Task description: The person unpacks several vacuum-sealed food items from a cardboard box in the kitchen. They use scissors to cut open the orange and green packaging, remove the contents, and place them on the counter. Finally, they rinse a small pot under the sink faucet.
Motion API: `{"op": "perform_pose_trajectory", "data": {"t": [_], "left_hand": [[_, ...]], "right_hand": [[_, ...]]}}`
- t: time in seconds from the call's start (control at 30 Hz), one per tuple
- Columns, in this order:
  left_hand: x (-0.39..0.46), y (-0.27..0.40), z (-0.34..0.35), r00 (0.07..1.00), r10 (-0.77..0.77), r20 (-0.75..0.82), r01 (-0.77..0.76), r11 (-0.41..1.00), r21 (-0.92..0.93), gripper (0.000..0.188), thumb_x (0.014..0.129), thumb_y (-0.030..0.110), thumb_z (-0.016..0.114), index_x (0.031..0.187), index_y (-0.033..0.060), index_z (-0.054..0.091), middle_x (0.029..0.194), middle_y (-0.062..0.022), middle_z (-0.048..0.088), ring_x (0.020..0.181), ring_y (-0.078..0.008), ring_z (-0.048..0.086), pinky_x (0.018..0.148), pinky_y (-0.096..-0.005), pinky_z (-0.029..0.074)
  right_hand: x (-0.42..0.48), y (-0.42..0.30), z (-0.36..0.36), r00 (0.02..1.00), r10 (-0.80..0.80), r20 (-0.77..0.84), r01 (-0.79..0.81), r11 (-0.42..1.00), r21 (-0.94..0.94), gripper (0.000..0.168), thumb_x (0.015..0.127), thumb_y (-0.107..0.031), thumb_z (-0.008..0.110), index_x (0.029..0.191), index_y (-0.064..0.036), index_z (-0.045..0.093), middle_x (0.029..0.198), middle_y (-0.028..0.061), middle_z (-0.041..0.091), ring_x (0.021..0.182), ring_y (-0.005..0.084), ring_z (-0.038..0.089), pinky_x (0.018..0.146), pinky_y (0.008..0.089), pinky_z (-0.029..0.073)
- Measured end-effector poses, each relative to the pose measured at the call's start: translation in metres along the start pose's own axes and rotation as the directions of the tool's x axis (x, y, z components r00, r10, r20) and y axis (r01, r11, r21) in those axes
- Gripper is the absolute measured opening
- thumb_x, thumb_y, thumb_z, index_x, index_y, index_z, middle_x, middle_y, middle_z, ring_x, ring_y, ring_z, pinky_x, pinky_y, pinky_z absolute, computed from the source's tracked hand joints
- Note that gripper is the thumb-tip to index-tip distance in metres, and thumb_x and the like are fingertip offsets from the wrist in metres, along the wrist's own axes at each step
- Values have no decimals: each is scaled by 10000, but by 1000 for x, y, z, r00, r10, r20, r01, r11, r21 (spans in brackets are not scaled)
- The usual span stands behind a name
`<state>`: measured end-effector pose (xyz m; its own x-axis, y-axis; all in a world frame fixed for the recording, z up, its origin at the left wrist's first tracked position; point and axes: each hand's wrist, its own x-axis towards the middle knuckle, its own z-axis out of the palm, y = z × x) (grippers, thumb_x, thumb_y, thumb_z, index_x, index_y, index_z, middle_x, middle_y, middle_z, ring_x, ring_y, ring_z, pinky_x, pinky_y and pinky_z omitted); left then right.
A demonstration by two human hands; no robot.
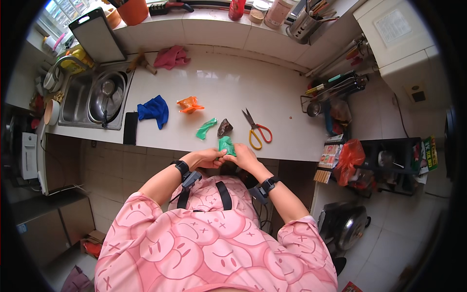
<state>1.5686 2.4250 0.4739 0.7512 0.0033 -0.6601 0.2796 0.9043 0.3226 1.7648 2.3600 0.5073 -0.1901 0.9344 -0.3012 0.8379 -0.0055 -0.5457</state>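
Observation:
Between my left hand point(210, 157) and my right hand point(244, 156), a piece of green plastic film or bag point(226, 145) is gripped at the front edge of the countertop. Just beyond it lies a dark brown, crinkled lump point(225, 127); I cannot tell what it is made of. A second strip of green plastic point(206, 129) rests to its left. Scissors point(257, 129) with one red and one yellow handle lie spread apart to the right, their blades pointing away from me. Farther left sits a crumpled orange plastic bag point(190, 104).
A blue cloth point(155, 111) and a black phone point(130, 128) lie left, beside the steel sink point(76, 98) with a pan point(116, 93) in it. A pink cloth point(171, 57) is at the back wall. Utensils in a rack point(313, 108) border the counter's right end.

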Motion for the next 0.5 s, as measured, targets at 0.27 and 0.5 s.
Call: {"op": "perform_pose_trajectory", "data": {"t": [0.27, 0.5], "left_hand": [[21, 11, 7, 954, 135, -268, -50, 952, 300, 360, 1080, 383, 429, 864, 101, 490, 629, 62, 366, 470, -60, 289, 413, -251, 243], [26, 13, 14, 928, 172, -330, -90, 964, 249, 391, 1068, 434, 432, 872, 100, 493, 599, 55, 363, 434, -68, 269, 391, -255, 221]], "right_hand": [[10, 6, 23, 985, 170, 29, -170, 985, -12, 545, 979, -499, 546, 1031, 42, 584, 891, 252, 691, 865, 482, 661, 745, 542, 531], [-1, -1, -10, 994, 102, -34, -105, 991, -79, 510, 965, -487, 569, 1077, 9, 524, 995, 219, 685, 881, 447, 669, 708, 530, 538]]}}
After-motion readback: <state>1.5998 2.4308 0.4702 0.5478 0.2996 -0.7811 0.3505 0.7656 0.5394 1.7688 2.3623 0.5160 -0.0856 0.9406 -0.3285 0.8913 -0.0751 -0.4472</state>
